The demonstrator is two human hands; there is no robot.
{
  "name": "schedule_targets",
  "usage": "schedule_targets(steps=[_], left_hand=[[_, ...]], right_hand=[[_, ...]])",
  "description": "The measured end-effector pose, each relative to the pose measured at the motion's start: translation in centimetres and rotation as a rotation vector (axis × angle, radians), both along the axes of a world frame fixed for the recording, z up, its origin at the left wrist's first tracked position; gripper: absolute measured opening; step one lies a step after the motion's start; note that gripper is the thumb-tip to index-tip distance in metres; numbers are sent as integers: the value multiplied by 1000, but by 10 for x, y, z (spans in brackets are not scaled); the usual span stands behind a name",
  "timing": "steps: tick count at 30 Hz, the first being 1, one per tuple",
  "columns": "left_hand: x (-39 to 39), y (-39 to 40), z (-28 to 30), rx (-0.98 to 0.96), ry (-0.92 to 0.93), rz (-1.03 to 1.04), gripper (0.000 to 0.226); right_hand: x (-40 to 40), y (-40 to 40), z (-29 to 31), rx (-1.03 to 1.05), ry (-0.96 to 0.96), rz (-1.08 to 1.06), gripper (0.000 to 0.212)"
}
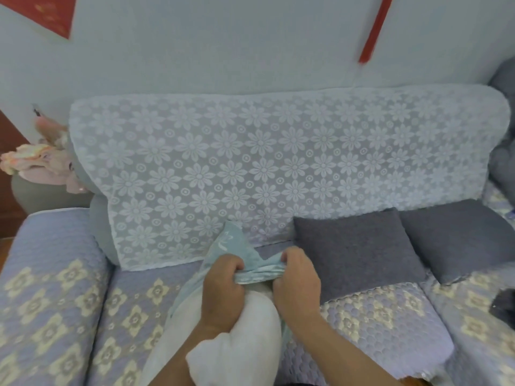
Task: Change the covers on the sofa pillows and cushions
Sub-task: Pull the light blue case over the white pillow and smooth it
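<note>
1. Red paper [47,12] is stuck on the wall at the upper left of the frame, and below it, at the left edge, a pile of pinkish cloth [41,162] sits on a grey round thing I can't make out.
2. Sofa arm [47,288] at lower left wears a purple quilted cover with cream flower shapes, same stuff as the seat.
3. Lace throw [278,168] with white daisies hangs over the sofa back across the middle of the frame.
4. Bottom centre: white pillow insert [250,324] lying on the seat, its far end tucked into a light blue pillow cover [231,246], near end bare and poking toward the camera.
5. Left hand [223,291] has its fingers curled around the bunched edge of the blue cover, resting on top of the insert.
6. Right hand [298,280] is just beside it, pinching the same bunched edge, so both hands are clamped on the cover's opening.
7. Right of the hands, two dark grey pillows [359,252] lean against the sofa back, side by side and touching.
8. Red strip [376,29] hangs on the wall at upper right, and some grey fabric [504,151] shows at the right edge.
</note>
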State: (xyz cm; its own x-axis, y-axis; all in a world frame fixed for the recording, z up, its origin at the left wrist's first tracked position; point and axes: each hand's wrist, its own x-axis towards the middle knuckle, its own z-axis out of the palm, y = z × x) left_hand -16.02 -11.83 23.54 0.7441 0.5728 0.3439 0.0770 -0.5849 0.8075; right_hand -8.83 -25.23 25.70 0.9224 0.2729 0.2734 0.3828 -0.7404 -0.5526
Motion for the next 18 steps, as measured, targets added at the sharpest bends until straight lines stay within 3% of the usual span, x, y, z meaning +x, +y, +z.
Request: schedule_targets(steps=[5, 8, 11, 14, 16, 18], left_hand=[[-4, 5, 5, 216, 111, -280, 8], [-1, 6, 19, 294, 257, -240, 14], [13, 7, 28, 193, 334, -8, 14], [23, 10, 32, -37, 206, 176, 24], [24, 12, 31, -149, 88, 225, 26], [22, 13, 25, -101, 36, 144, 32]], right_hand=[[-1, 10, -1, 185, 20, -74, 43], [-6, 13, 0, 219, 45, -25, 42], [-24, 17, 7, 219, 54, 111, 46], [-30, 22, 13, 72, 162, 215, 51], [-22, 26, 14, -34, 138, 250, 52], [-7, 23, 17, -54, 147, 169, 52]])
